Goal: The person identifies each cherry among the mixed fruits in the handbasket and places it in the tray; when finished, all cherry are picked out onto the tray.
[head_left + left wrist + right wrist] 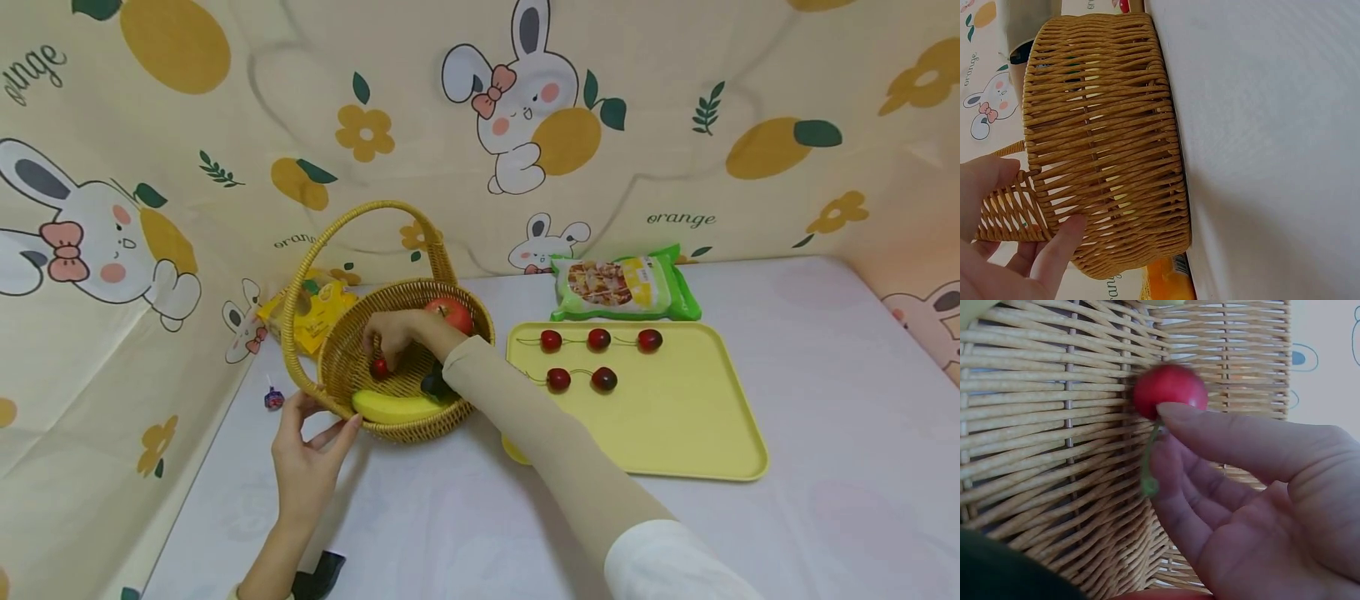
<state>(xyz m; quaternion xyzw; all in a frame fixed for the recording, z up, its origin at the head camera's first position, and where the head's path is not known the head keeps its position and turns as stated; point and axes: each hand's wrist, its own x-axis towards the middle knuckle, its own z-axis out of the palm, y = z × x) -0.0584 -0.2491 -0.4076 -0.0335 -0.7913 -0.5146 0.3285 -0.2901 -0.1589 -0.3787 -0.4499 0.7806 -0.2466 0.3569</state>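
Observation:
Inside the wicker basket (pixel 423 432), my right hand (pixel 397 333) pinches a red cherry (pixel 1169 392) near its green stem, between thumb and fingers. In the right wrist view the cherry is close to the woven wall. My left hand (pixel 311 454) grips the basket at the foot of its tall handle (pixel 1007 215), thumb and fingers on either side of the weave. A banana (pixel 397 407) lies along the basket's near side. A red apple-like fruit (pixel 450 314) sits at the back right, and a dark item (pixel 435 385) is partly hidden by my right forearm.
Right of the basket lies a yellow tray (pixel 675 433) with several cherries (pixel 598 339) in two rows. Behind it stands a green snack bag (pixel 626 285). A yellow packet (pixel 318 312) is behind the basket, a small wrapped lollipop (pixel 273 398) to its left.

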